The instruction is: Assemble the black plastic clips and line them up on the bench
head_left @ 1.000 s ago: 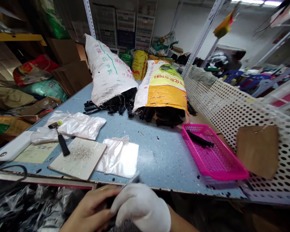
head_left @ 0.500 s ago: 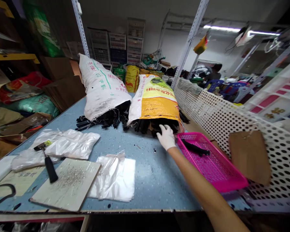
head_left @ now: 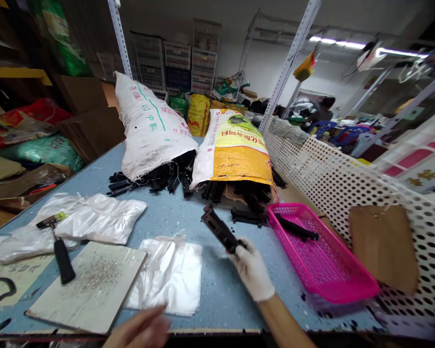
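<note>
My right hand (head_left: 252, 270), in a white glove, is shut on one end of a long black plastic part (head_left: 220, 229) with slots, tilted above the table. My left hand (head_left: 143, 328), bare and blurred at the bottom edge, has its fingers stretched out and nothing visible in it. A similar black part (head_left: 248, 217) lies on the table below the yellow-and-white sack (head_left: 241, 162), whose mouth spills several more. Another black part (head_left: 297, 227) rests in the pink basket (head_left: 322, 294). Close to my left hand are clear plastic bags (head_left: 166, 278) and a worn board (head_left: 76, 304).
A white sack (head_left: 152, 130) with black parts at its mouth stands beside the yellow one. A black-handled hammer (head_left: 63, 261) lies at the left, by more plastic bags (head_left: 101, 217). A perforated white panel (head_left: 333, 174) borders the right side. A person (head_left: 322, 111) sits far back.
My right hand has come back from the yellow sack's mouth with a black part in it. Another black part now lies before the sack. My left hand has entered at the bottom.
</note>
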{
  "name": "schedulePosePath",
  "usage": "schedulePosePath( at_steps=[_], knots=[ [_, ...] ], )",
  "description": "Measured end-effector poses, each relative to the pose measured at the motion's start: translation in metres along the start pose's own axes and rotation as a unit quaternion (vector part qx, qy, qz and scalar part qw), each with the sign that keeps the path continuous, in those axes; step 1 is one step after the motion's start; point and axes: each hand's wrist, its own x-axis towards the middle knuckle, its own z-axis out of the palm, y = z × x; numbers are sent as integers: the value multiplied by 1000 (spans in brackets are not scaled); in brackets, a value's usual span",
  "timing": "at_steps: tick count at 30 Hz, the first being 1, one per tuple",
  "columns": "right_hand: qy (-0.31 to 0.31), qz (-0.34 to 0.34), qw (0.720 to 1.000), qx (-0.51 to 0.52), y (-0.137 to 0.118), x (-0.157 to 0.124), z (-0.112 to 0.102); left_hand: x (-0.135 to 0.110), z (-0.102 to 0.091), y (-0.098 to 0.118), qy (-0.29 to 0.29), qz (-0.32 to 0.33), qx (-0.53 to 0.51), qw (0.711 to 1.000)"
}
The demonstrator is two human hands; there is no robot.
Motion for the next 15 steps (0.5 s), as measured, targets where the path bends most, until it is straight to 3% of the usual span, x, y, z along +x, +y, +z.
schedulePosePath(
  at_steps=[2,4,6,9,12,15],
  knots=[
    [-58,95,972,205,12,-48,19,6,25,-3,-59,24,-92,994],
    [-110,121,953,255,15,-79,28,8,46,0,-149,49,-207,966],
    [-167,86,970,157,6,-90,23,8,58,6,-217,65,-269,936],
    [-185,-49,975,-109,-21,-75,0,2,62,12,-245,74,-221,941],
    [-148,-215,923,-281,-51,-43,-10,-6,58,12,-241,70,-118,961],
    [-175,-308,833,-424,-68,-15,-2,-15,56,11,-247,57,-38,967]
  ],
)
